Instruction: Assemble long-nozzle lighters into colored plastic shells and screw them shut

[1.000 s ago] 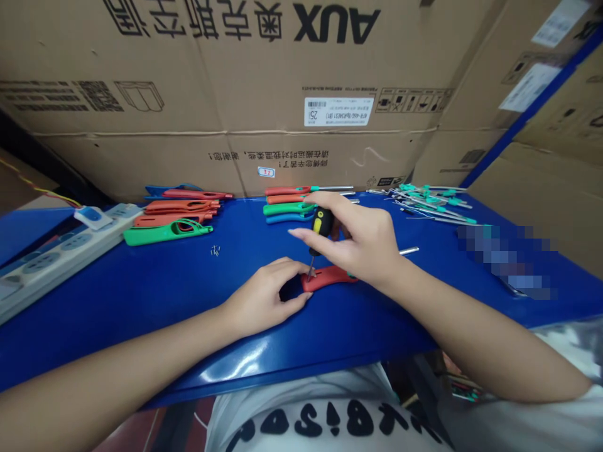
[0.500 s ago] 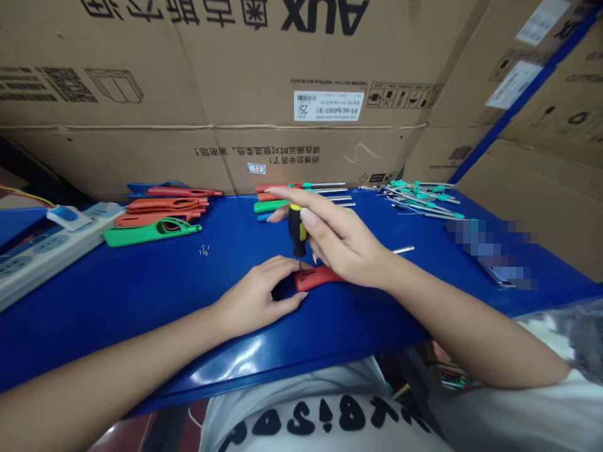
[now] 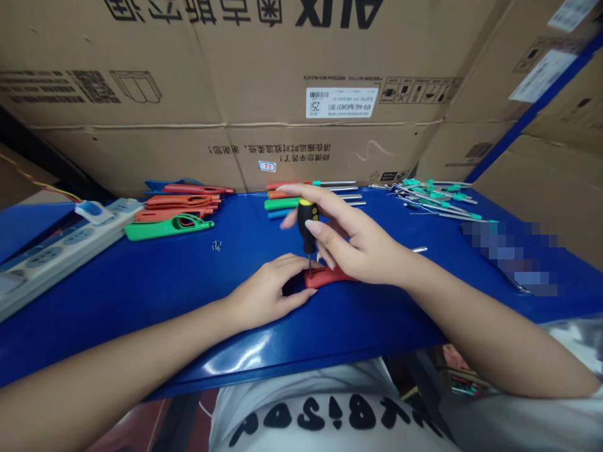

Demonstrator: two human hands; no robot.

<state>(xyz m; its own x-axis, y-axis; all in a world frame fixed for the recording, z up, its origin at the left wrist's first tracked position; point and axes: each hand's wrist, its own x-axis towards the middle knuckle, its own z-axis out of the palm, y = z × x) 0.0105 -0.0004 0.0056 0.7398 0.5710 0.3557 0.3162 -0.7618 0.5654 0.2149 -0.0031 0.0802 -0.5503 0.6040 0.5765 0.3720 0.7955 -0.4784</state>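
My right hand (image 3: 353, 235) grips a black and yellow screwdriver (image 3: 308, 229), held upright with its tip down on the handle end of a red lighter (image 3: 325, 276). With thumb and fingers on either side of that end, my left hand (image 3: 268, 289) pinches the lighter against the blue table. The lighter lies flat, its metal tube pointing right; its middle is hidden behind my right hand. A little pile of small screws (image 3: 217, 245) lies on the table, left of the lighter.
Red, blue and green lighter shells (image 3: 169, 227) are stacked at the back left beside a white power strip (image 3: 70, 248). Lighters with metal tubes (image 3: 348, 183) lie behind my right hand. Teal-ended parts (image 3: 436, 198) and a blurred dark object (image 3: 513, 257) are on the right. A cardboard wall (image 3: 268, 56) stands behind.
The whole view has shifted slightly, so things appear farther right. Both hands keep their hold, and the screwdriver stays upright on the red lighter.
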